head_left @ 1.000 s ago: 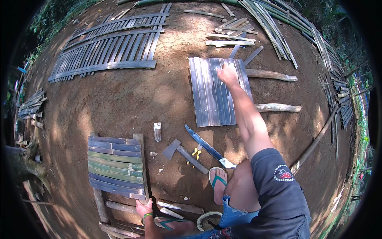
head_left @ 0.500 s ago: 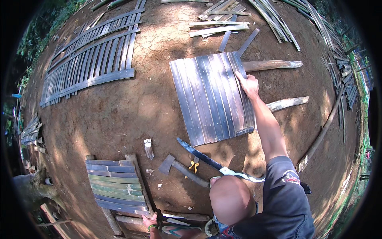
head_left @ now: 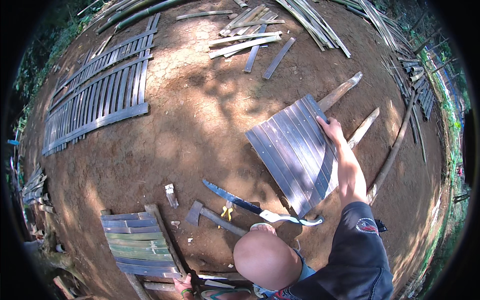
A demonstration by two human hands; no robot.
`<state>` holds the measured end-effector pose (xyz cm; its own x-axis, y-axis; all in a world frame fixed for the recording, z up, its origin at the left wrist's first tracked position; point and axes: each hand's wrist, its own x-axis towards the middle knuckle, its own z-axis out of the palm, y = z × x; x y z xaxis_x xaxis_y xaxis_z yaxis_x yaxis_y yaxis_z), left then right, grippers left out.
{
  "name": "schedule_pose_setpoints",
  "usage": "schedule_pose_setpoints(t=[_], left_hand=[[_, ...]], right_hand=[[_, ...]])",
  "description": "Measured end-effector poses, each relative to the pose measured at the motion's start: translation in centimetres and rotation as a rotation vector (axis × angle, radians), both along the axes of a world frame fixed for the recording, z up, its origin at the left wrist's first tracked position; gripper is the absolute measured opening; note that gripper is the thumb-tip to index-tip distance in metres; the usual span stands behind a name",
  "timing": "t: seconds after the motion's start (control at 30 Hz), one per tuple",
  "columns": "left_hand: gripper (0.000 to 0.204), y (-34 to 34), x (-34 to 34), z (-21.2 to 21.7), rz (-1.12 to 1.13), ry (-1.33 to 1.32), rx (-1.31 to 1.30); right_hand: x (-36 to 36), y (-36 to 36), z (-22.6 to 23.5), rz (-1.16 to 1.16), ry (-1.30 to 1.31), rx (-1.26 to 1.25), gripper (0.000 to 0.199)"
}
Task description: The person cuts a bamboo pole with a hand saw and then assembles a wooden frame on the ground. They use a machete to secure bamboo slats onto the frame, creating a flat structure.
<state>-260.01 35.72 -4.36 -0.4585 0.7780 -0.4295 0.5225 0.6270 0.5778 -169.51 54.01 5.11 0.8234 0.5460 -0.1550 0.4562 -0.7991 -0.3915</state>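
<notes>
My right hand (head_left: 332,130), arm stretched forward, grips the right edge of a dark slatted panel (head_left: 295,150). Nailed slats make up this panel, and two wooden poles (head_left: 342,92) stick out on its far right side. Down at the lower left, my left hand (head_left: 183,285) is closed on the near corner of a small slatted bamboo bench (head_left: 138,245) with green and dark slats. Between the two pieces lie a hand saw (head_left: 240,201) with a pale handle, an axe (head_left: 212,216) and yellow-handled pliers (head_left: 227,212). My bare knee (head_left: 265,257) is beside the axe handle.
A larger slatted frame (head_left: 100,95) lies far left on the bare soil. Split bamboo strips (head_left: 250,37) and two dark slats (head_left: 279,58) lie at the back. A long pole (head_left: 397,145) and a pile of bamboo (head_left: 424,95) are at the right. A short wood block (head_left: 171,195) lies above the axe.
The dark panel has turned clockwise and shifted right and nearer, with my right hand still on its edge. My left hand stays at the bench corner. The whole view has shifted somewhat.
</notes>
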Motion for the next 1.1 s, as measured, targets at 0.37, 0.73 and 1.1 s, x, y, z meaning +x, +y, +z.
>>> schedule_pose_setpoints(t=[0.37,0.73,1.1], left_hand=[[0.098,0.2,-0.1,0.6,-0.006,-0.186,-0.075],[0.098,-1.1,-2.0,0.4,-0.016,-0.018,-0.127],[0.107,-1.0,-1.4,0.1,0.040,0.108,-0.200]], right_hand=[[-3.0,13.4,-4.2,0.361,-0.500,0.405,0.046],[-4.8,32.2,-5.9,0.032,-0.055,0.135,0.058],[-10.5,18.5,-1.5,0.103,1.339,1.000,0.027]])
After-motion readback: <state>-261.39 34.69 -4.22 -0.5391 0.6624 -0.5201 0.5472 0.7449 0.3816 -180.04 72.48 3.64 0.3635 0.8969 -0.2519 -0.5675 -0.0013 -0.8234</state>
